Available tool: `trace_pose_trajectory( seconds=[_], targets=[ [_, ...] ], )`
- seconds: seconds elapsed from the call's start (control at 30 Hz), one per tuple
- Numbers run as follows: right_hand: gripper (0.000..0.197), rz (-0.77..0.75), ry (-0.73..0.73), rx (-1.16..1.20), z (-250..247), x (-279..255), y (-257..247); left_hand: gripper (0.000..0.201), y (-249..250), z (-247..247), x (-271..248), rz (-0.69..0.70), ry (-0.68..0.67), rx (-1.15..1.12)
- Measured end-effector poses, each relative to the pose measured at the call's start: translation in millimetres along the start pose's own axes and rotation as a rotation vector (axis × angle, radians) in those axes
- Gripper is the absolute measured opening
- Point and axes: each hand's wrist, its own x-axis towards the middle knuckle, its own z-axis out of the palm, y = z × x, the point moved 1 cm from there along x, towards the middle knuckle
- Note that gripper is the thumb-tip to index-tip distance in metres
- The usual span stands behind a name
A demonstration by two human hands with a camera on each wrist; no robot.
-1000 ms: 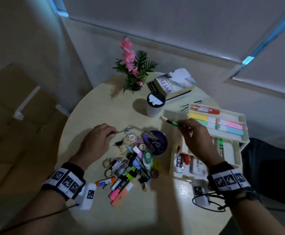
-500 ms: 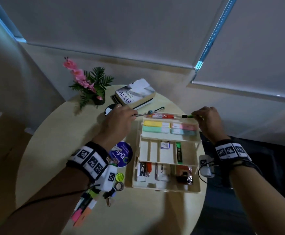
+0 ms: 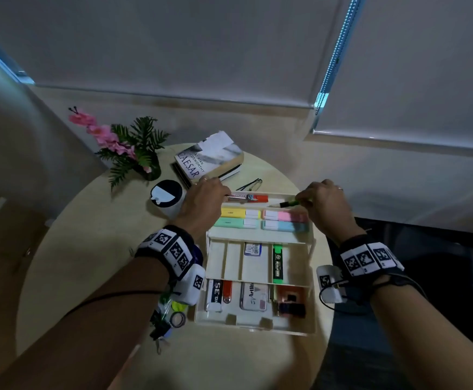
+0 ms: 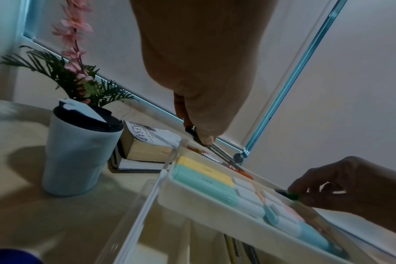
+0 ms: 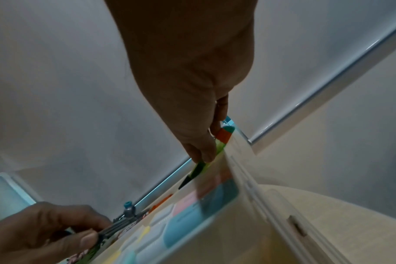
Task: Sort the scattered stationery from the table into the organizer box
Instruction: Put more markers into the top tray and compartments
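The cream tiered organizer box (image 3: 311, 277) stands open on the round table. Its top tray (image 4: 170, 180) holds yellow, mint, pink and blue highlighters (image 3: 233, 213). My left hand (image 3: 207, 201) pinches a metal compass with a blue knob (image 4: 237, 157) and holds it low over the red marker (image 3: 260, 197) in the tray's back slot. At the slot's right end my right hand (image 3: 322, 204) pinches a green pen (image 3: 289, 204), its dark tip pointing left; its orange and teal end (image 5: 225, 134) shows in the right wrist view.
A pile of loose stationery (image 3: 167, 319) lies left of the box, partly under my left wrist. A lidded cup (image 3: 167, 198), a book (image 3: 210, 161), glasses (image 3: 249, 184) and a potted flower (image 3: 134, 147) stand behind. The table edge runs close to the box's right side.
Both hands left the pile, carrying the compass and the green pen to the top tray. Over the last half second they have sunk toward its back slot.
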Motion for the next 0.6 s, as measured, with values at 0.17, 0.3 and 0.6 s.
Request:
trace_pose_trajectory(
  seconds=[0.17, 0.3, 0.6],
  targets=[
    [0.017, -0.136, -0.08, 0.02, 1, 2, -13, 0.023, 4, 5, 2, 0.018, -0.036, -0.013],
    [0.021, -0.158, -0.145, 0.055, 9, 2, -19, 0.021, 7, 3, 4, 0.002, -0.047, -0.065],
    [0.026, -0.08, -0.136, 0.106, 13, -9, -22, 0.017, 11, 1, -3, 0.005, -0.027, -0.069]
  ],
)
